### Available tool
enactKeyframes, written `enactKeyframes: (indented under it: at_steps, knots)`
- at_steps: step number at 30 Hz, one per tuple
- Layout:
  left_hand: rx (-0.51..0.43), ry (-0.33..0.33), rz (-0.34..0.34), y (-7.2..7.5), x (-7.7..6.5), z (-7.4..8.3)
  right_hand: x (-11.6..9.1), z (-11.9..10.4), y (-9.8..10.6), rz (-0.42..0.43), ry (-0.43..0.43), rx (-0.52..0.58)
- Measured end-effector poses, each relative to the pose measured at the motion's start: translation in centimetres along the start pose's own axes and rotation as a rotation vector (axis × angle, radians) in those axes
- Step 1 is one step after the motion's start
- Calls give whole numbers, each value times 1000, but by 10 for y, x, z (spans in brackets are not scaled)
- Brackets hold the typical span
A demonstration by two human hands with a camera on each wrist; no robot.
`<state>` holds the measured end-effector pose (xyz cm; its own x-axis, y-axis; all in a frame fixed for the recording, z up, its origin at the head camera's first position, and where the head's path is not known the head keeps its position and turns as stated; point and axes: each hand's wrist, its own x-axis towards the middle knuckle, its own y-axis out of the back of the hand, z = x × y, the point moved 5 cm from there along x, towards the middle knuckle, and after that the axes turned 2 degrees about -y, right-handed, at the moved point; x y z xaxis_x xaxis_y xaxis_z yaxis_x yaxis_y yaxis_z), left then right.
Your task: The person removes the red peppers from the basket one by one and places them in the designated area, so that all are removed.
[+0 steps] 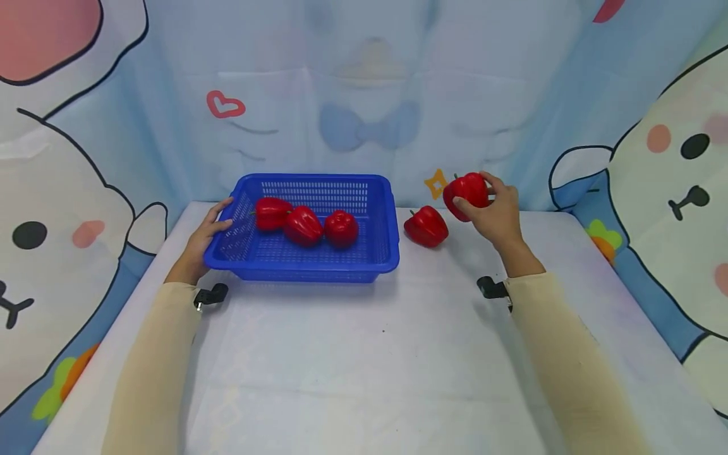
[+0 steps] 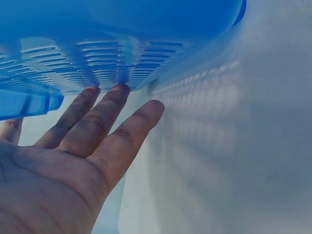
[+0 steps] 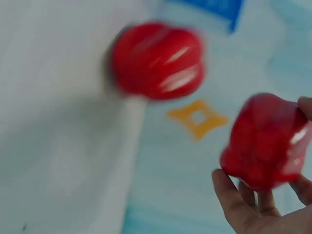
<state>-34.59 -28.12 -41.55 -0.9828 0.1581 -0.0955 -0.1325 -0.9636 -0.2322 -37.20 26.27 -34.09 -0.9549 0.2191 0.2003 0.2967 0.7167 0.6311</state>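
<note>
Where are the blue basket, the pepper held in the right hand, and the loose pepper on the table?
Blue basket (image 1: pixel 307 266): head view, front rim.
Held pepper (image 1: pixel 466 188): head view, middle of its body.
Loose pepper (image 1: pixel 426 227): head view, middle of its body.

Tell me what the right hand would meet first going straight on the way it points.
Probably the blue backdrop: the right hand, gripping a red pepper, points forward and slightly left toward it. The gap is hard to judge.
</note>
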Motion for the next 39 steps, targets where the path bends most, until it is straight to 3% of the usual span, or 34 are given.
enactKeyframes:
  at_steps: [5,10,24,32,34,39]
  knots:
    - [28,11,7,-2,4,-3,19,43,-3,-86,-96,-116]
    - [53,17,16,-2,5,-5,30,68,-10,-172,-172,-201]
    - [77,21,19,-3,5,-3,36,85,-28,-257,-156,-264]
    - [66,28,18,-1,4,-2,36,69,-26,-210,-107,-369]
    - [56,26,16,1,4,-1,35,55,-26,-162,-76,-393]
    - [18,10,5,2,3,-1,24,3,-35,-51,20,-328]
